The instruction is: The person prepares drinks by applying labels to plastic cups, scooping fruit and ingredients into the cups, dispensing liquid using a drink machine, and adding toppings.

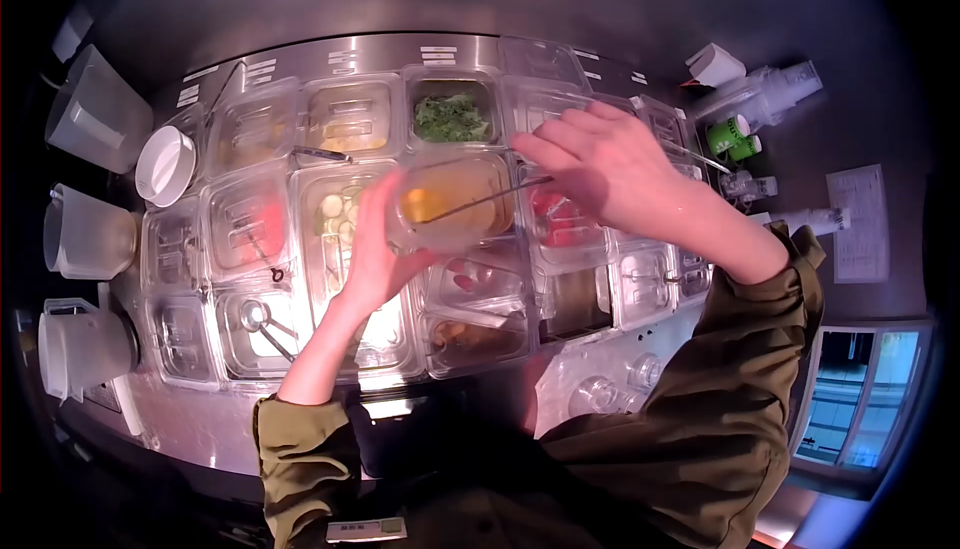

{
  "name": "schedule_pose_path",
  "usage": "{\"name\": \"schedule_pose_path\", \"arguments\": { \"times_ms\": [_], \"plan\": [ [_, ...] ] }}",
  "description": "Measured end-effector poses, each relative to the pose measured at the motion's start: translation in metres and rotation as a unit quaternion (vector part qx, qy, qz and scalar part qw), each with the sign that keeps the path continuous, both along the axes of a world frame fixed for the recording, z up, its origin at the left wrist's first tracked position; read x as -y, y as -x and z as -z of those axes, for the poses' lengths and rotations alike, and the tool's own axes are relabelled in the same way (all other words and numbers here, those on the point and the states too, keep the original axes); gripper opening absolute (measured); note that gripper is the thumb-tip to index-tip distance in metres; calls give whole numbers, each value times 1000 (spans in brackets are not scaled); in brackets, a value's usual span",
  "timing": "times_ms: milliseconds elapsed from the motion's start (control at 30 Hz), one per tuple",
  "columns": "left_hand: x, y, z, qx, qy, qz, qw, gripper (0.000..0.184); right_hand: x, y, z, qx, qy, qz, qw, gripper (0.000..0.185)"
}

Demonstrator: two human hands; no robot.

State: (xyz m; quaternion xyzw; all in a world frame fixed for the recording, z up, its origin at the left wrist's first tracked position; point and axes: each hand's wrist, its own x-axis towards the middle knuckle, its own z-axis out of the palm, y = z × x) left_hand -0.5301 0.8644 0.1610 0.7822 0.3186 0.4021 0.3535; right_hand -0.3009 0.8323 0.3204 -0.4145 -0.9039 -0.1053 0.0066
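Observation:
My left hand (372,249) is wrapped round the side of a clear plastic cup (440,241), tilted above the middle of the food containers. An orange-yellow piece (415,205) shows inside it. From my right hand (590,154), closed, a long thin metal utensil (480,202) reaches into the cup; whether it is a spoon or tongs I cannot tell. Beneath the cup is a container of orange-yellow food (497,199), partly covered. Pale round slices (337,207) lie in the container left of my left hand, and red pieces (557,219) sit below my right hand.
Several lidded clear containers surround my hands, one holding green leaves (450,119). A ladle (256,315) rests at lower left. Large plastic pitchers (95,239) and a white bowl (167,165) line the left side. Stacked cups (765,94) and green cups (733,137) are at right.

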Motion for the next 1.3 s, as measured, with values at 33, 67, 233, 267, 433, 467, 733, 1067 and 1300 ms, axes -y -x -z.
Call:
{"name": "schedule_pose_path", "arguments": {
  "times_ms": [33,67,233,267,433,467,733,1067,1300],
  "plan": [
    [-4,5,12,10,49,-30,998,90,1,-3,-7,-16,0,28,999,34],
    [-6,11,20,21,100,-63,993,89,3,-9,-18,-32,2,53,998,33],
    [-1,36,27,210,183,-113,954,87,-2,-44,81,72,37,54,995,31],
    [1,37,24,181,153,-107,966,87,-4,-45,119,88,29,30,995,30],
    [0,54,24,174,164,-154,959,87,-28,-20,169,141,42,-15,989,21],
    [1,57,23,154,150,-157,964,86,-33,-18,177,172,28,-43,984,19],
    [7,49,17,48,142,-185,971,86,-77,35,175,402,40,-161,901,9],
    [12,69,6,-40,74,-215,973,87,-66,-19,165,260,115,-39,958,10],
    [14,53,9,-137,84,-196,967,86,-10,-42,114,95,8,40,995,31]
  ]
}}
